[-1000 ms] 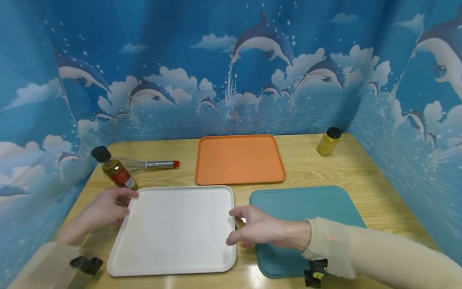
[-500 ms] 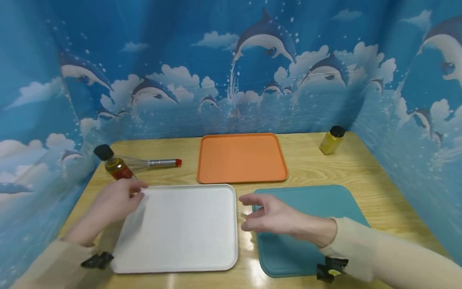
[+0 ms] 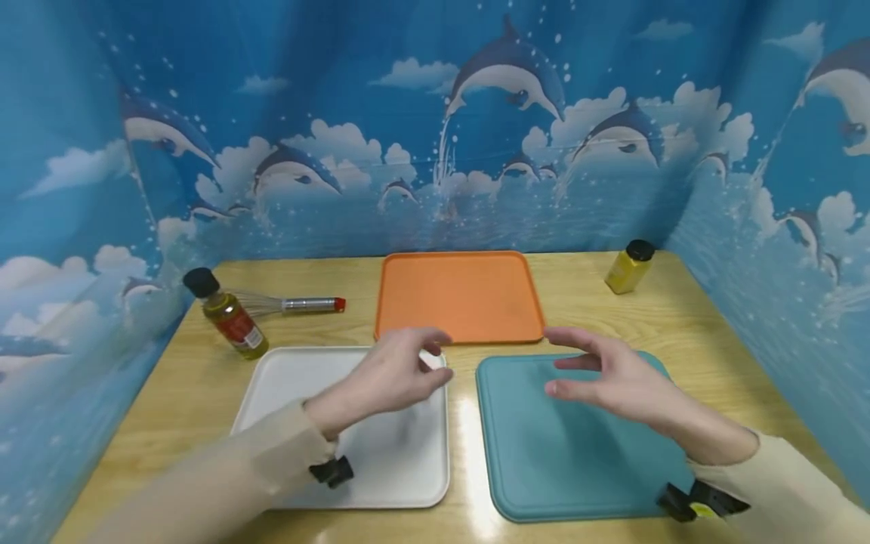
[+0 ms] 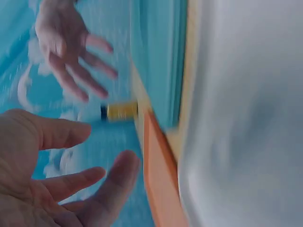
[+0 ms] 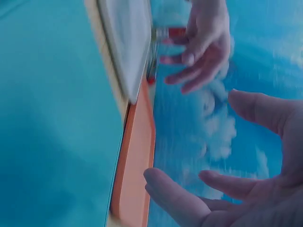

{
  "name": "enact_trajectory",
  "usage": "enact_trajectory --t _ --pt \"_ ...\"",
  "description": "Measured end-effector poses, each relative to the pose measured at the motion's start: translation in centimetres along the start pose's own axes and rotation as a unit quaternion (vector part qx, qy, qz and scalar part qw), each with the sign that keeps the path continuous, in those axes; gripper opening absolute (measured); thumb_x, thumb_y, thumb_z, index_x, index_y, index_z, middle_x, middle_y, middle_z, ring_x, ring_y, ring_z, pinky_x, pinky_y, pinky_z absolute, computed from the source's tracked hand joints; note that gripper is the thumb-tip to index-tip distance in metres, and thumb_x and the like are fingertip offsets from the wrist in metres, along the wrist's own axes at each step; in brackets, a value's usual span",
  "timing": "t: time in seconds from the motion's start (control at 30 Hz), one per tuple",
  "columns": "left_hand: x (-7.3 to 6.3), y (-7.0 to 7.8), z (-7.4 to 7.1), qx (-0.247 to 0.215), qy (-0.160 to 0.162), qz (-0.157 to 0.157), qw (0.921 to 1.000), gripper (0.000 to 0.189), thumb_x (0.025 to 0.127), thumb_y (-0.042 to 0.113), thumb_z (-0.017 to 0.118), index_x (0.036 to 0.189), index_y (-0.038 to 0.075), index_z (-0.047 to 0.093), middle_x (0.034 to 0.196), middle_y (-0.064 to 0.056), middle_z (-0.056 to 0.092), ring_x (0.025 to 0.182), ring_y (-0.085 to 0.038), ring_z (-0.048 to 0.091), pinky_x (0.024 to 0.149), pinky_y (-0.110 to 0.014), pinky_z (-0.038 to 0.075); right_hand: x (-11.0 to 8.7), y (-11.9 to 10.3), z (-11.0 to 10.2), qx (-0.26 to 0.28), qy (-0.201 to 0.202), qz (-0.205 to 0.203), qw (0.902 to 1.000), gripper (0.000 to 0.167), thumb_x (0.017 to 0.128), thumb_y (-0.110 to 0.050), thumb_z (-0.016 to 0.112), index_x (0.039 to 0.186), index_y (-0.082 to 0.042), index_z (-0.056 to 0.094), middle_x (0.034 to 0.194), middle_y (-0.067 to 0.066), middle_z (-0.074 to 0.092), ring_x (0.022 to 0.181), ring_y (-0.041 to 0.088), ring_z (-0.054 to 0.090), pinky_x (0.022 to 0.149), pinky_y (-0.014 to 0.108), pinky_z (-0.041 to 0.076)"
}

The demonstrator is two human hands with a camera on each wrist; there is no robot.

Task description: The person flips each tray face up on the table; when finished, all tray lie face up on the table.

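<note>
My left hand [image 3: 390, 374] hovers over the right half of the white tray [image 3: 299, 370], fingers loosely bent and nothing held. Over the teal tray [image 3: 530, 468] hangs my right hand [image 3: 621, 378], thumb and fingers spread apart around air. In the left wrist view the left fingers [image 4: 116, 184] are relaxed above the white tray's side. The right wrist view has the right fingers [image 5: 175, 194] spread beyond the teal surface, with the left hand [image 5: 203, 52] facing them from across.
An orange tray [image 3: 462, 295] lies at the back middle. A bottle of yellow oil with a black cap [image 3: 234, 325] and a whisk [image 3: 309, 304] are at the left. A yellow jar [image 3: 628, 268] stands back right. Dolphin-print curtains [image 3: 435, 128] enclose the wooden table [image 3: 170, 400].
My left hand has left the white tray's left edge and moved right across it. My right hand has gone from that tray's right edge to over the teal tray. The trays stay put.
</note>
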State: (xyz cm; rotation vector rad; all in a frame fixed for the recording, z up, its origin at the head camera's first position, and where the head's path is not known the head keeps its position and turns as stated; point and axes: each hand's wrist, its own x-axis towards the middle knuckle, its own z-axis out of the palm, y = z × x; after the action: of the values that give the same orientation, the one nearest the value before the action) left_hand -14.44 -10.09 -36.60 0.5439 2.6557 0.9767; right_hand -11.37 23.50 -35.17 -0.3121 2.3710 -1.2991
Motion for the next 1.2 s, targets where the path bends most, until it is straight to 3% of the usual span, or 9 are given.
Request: enact_trajectory --t 0.13,0.23,0.37,0.6,0.8,1.0,1.2 --pt "1.6 2.2 3.1 0.045 -0.036 0.034 0.9978 0.067 0.098 0.026 0.086 0.158 0.010 0.062 0.156 -0.015 0.069 0.131 -0.030 0.073 0.105 -0.046 0.065 -1.4 2.6 -2.3 -0.062 0.046 0.019 0.9969 0.086 0.104 -0.031 0.083 0.173 -0.004 0.038 0.177 0.028 0.043 0.147 0.053 0.061 0.102 0.053 0.068" --pt "2.6 3.4 4.8 0.083 -0.062 0.028 0.9942 0.078 0.095 0.031 0.089 0.163 0.010 0.057 0.160 -0.013 0.066 0.147 -0.031 0.064 0.119 -0.049 0.059 -2.4 4.3 -4.0 -0.101 0.065 0.047 0.9917 0.085 0.104 -0.031 0.083 0.171 -0.001 0.040 0.175 0.032 0.043 0.144 0.057 0.062 0.098 0.056 0.068" --pt "3.3 4.5 6.1 0.110 -0.092 0.000 0.9896 0.089 0.090 0.035 0.093 0.166 0.013 0.053 0.156 -0.011 0.069 0.144 -0.027 0.065 0.117 -0.045 0.061 -3.7 6.7 -6.4 -0.145 0.059 0.098 0.9828 0.086 0.106 -0.037 0.080 0.170 0.004 0.040 0.172 0.040 0.040 0.142 0.064 0.059 0.095 0.058 0.068" --pt "3.7 5.0 6.4 0.145 -0.128 -0.007 0.9812 0.097 0.086 0.038 0.098 0.167 0.013 0.051 0.145 -0.011 0.075 0.129 -0.024 0.072 0.111 -0.041 0.064 -5.0 10.9 -8.7 -0.177 0.042 0.185 0.9657 0.102 0.103 -0.052 0.081 0.169 0.010 0.036 0.169 0.049 0.033 0.140 0.068 0.057 0.091 0.053 0.069" --pt "3.8 4.6 6.1 0.153 -0.134 -0.015 0.9791 0.092 0.088 0.040 0.097 0.163 0.009 0.054 0.142 -0.012 0.077 0.126 -0.023 0.075 0.107 -0.039 0.066 -5.0 12.5 -8.1 -0.208 0.038 0.194 0.9579 0.106 0.095 -0.052 0.089 0.165 0.012 0.043 0.163 0.051 0.040 0.133 0.064 0.065 0.086 0.048 0.070" --pt "3.9 4.3 5.9 0.119 -0.125 -0.011 0.9849 0.082 0.088 0.033 0.097 0.157 0.007 0.061 0.144 -0.011 0.077 0.128 -0.025 0.074 0.110 -0.041 0.065 -4.5 12.1 -7.2 -0.254 0.050 0.176 0.9498 0.108 0.086 -0.047 0.098 0.160 0.014 0.048 0.155 0.051 0.050 0.115 0.053 0.075 0.078 0.046 0.067" --pt "3.8 3.9 5.6 0.042 -0.128 -0.042 0.9900 0.080 0.094 0.029 0.090 0.164 0.009 0.056 0.164 -0.011 0.065 0.153 -0.027 0.061 0.127 -0.046 0.053 -4.1 11.7 -6.9 -0.283 0.049 0.179 0.9409 0.115 0.078 -0.049 0.103 0.160 0.012 0.050 0.151 0.049 0.054 0.108 0.047 0.074 0.076 0.048 0.063"
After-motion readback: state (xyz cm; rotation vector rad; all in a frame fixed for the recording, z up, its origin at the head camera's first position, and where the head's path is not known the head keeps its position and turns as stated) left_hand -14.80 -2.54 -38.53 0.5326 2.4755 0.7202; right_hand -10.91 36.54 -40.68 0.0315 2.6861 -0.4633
